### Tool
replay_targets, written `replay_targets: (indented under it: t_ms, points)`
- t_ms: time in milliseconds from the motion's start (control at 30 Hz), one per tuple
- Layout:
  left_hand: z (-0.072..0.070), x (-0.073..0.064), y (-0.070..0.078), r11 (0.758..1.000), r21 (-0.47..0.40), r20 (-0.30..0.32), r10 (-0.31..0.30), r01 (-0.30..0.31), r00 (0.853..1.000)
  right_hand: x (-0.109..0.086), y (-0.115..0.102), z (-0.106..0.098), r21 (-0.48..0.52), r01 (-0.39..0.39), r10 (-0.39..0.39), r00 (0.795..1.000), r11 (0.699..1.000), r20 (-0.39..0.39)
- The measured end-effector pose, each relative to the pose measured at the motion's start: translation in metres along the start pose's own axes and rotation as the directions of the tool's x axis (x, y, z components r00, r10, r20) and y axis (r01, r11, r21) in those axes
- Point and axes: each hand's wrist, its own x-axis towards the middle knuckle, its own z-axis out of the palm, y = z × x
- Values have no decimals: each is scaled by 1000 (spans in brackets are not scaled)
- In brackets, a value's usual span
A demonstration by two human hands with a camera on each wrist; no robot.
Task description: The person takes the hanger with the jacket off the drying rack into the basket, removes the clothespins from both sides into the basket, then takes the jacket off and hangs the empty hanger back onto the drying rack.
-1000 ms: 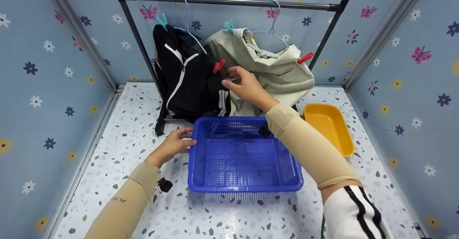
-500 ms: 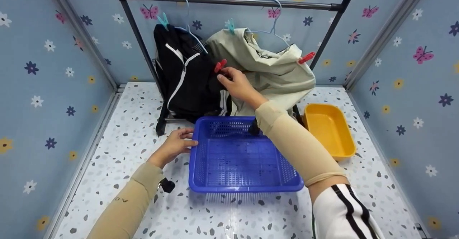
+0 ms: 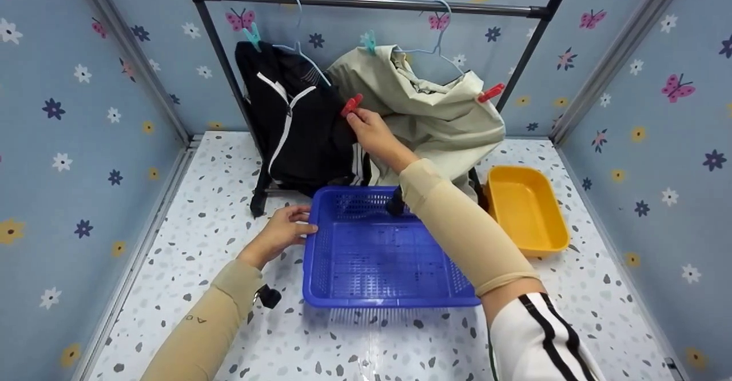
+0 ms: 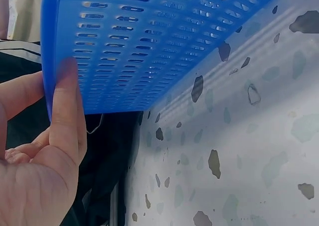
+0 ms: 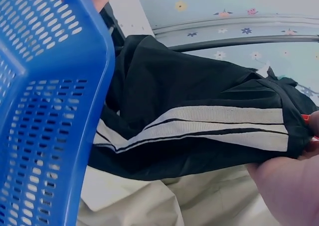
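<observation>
A black garment (image 3: 311, 135) with white trim hangs from a light blue hanger (image 3: 299, 26) on the left of the rack. A teal clothespin (image 3: 252, 36) clips its left shoulder and a red clothespin (image 3: 351, 104) its right. My right hand (image 3: 374, 135) pinches the red clothespin; in the right wrist view the thumb (image 5: 294, 181) lies beside the striped sleeve (image 5: 229, 124). Below, a blue plastic basket (image 3: 320, 304) stands in front of the rack. My left hand (image 3: 280, 233) grips its left rim, with fingers on both sides of the blue wall (image 4: 119, 52).
A pale green garment (image 3: 434, 123) hangs to the right, with a teal and a red clothespin (image 3: 490, 92) on it. The black rack (image 3: 366, 0) spans the back. A yellow tray (image 3: 529, 212) sits right of the basket, on the speckled floor (image 3: 229, 169).
My right hand has moved left and up onto the red clothespin and closed its fingers on it. The black garment has shifted slightly left. My left hand stays at the basket.
</observation>
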Motion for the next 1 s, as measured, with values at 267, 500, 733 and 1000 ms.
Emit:
replay_targets:
  t_ms: [267, 500, 733, 1000]
  points:
    - [2, 1, -1, 1000, -11, -1, -3, 3, 1000, 0, 3, 6, 144, -44, 51, 998, 989, -43]
    - [1, 1, -2, 1000, -15, -1, 7, -7, 1000, 0, 4, 5, 53, 7, 0, 992, 999, -126]
    - [2, 0, -2, 999, -30, 3, 12, -12, 1000, 0, 3, 1, 0, 55, -54, 988, 998, -146]
    - [1, 1, -2, 1000, -20, -7, 17, -17, 1000, 2, 0, -7, -46, 106, -112, 978, 993, -178]
